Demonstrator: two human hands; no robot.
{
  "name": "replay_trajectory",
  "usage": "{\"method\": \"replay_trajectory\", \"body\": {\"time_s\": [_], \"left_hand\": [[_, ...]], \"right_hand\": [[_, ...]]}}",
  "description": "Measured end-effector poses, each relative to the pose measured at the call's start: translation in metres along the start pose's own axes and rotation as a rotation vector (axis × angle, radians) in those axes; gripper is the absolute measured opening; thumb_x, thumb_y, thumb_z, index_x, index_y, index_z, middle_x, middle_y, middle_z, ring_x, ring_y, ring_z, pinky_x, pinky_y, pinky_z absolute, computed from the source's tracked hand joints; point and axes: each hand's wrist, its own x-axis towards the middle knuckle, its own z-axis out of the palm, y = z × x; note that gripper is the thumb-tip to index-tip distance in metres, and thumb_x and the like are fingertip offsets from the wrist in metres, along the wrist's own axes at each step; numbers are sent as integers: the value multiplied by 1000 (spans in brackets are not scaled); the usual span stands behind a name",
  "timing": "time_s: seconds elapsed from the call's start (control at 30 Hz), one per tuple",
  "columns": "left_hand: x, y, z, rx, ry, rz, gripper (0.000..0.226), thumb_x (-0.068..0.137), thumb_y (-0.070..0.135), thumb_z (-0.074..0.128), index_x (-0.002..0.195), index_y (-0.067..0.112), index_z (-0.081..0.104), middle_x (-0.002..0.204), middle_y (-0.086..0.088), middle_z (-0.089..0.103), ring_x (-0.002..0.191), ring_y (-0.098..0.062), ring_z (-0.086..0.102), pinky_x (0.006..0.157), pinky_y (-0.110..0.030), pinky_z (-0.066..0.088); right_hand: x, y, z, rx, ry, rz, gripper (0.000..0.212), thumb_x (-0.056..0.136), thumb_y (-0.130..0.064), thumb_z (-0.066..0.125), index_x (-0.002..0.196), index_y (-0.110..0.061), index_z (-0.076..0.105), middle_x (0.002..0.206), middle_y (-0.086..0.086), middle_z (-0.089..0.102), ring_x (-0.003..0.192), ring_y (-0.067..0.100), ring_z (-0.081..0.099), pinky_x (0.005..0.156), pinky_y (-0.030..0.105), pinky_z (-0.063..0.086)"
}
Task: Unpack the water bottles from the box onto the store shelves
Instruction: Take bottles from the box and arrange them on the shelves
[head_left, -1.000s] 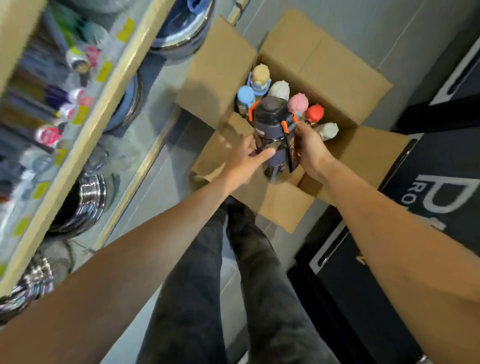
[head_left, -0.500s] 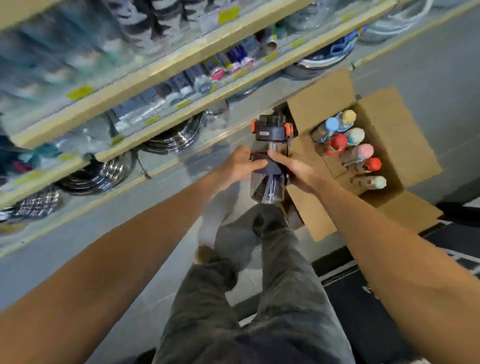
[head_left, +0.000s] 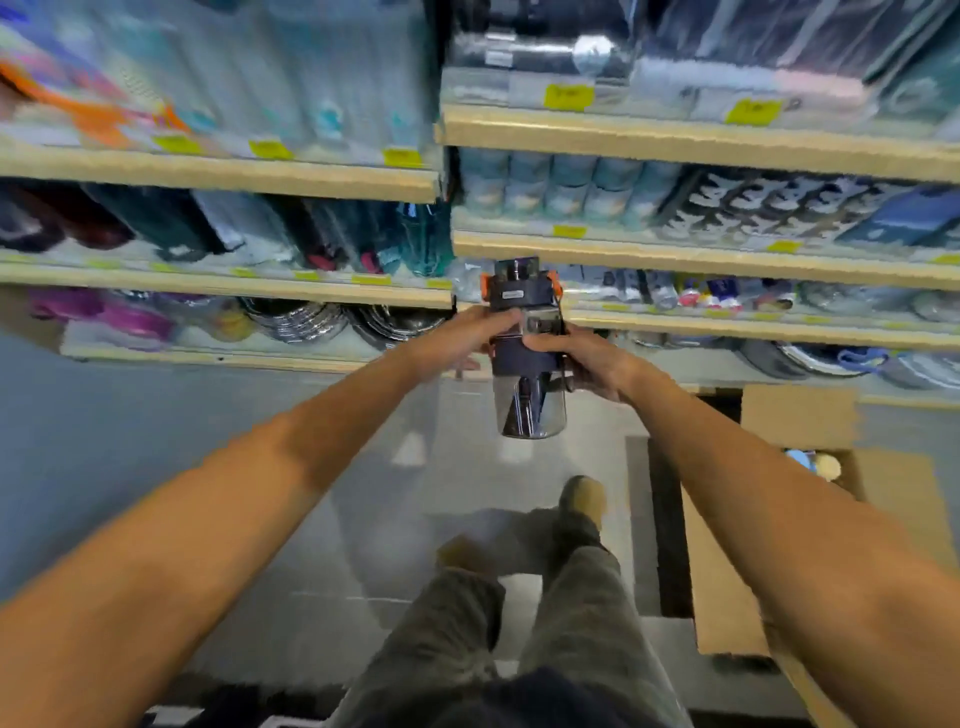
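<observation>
Water bottle, head view (the only view): off the floor, held out in front of the body, clamped between both hands. Left hand wraps the upper body just under the lid, fingers curled across the front. Right hand wraps the dark sleeve slightly lower, thumb over the front. Neither is free; both are grasping the same bottle. Long axis is close to vertical: the lid with orange tabs is the far, upper end, and the clear base is the near, lower end. The base hangs below both hands with only floor under it. Key relation: the shelves lie straight ahead of the hands, beyond the bottle. The lid end overlaps the shelf edges in frame, but I can't tell the depth gap. The tier at lid height, ahead-right of the right hand, carries a row of small bottles. The tier ahead-left of the left hand carries stacked metal bowls. Stock is motion-blurred, so I can't spot a free slot. Box sits on the floor, down and right, under the right forearm, well apart from the hands. Capped bottles show inside, so my read is that more are left to unpack. Judgement: next move is a forward push, upright, base landing first; the right hand is nearer the bottle tier.
</observation>
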Motion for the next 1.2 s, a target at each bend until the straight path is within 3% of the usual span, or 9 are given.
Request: {"method": "replay_trajectory", "body": {"time_s": [0.17,0.23,0.33,0.57,0.67,0.87,1.07,1.13,1.2], "left_hand": [[-74,25,-77,-215,180,161,13,97,35,49,99,28,60,90,14,69,79,1,68,63,-16,54],[-101,34,-107,-201,240,228,20,97,37,49,109,25,60,100,10,69,86,1,68,74,-22,57],[-132,47,-150,-191,349,281,29,95,40,51,119,25,57,116,-1,66,107,-19,63,93,-44,52],[-199,96,-269,-35,545,377,64,84,60,55,135,22,46,131,0,58,117,-19,58,82,-34,52],[-225,123,-323,11,583,444,52,91,51,51,133,20,48,127,2,59,112,-16,58,77,-30,49],[-279,171,-451,66,725,544,58,89,53,54,134,16,49,130,-3,59,109,-18,60,76,-29,50],[-327,200,-533,17,801,715,42,97,35,47,129,9,54,121,-9,64,89,-12,67,60,-15,53],[-346,210,-554,18,837,748,40,98,36,47,122,6,57,106,-11,67,68,-2,65,51,-12,49],[-361,218,-577,76,905,768,45,94,47,49,112,7,61,102,-18,67,75,-9,65,62,-22,53]], "right_hand": [[3,-92,84,-105,-113,-146,18,84,-25,67,101,-23,62,88,-4,72,80,12,67,72,29,54],[1,-127,115,-154,-169,-208,9,90,-21,59,99,-24,60,81,-8,72,69,5,67,58,21,53],[4,-172,154,-221,-217,-298,10,92,-27,59,101,-25,62,92,-1,71,80,13,67,67,26,54],[18,-289,247,-363,-220,-550,27,89,-42,61,111,-27,59,104,-2,71,96,17,68,80,39,58],[32,-342,287,-346,-219,-629,47,76,-53,67,116,-30,59,112,2,70,105,24,66,87,48,55],[56,-461,379,-296,-222,-826,32,81,-39,69,109,-23,64,108,4,72,101,23,67,86,38,54],[58,-552,449,-411,-218,-955,13,89,-32,62,88,-19,62,64,-7,70,47,4,61,38,16,42],[57,-579,472,-460,-190,-1011,38,79,-51,67,88,-13,65,71,4,73,55,27,66,48,32,54],[57,-604,493,-472,-186,-1074,44,73,-53,70,96,-15,68,98,14,73,91,42,66,86,56,53]]}}
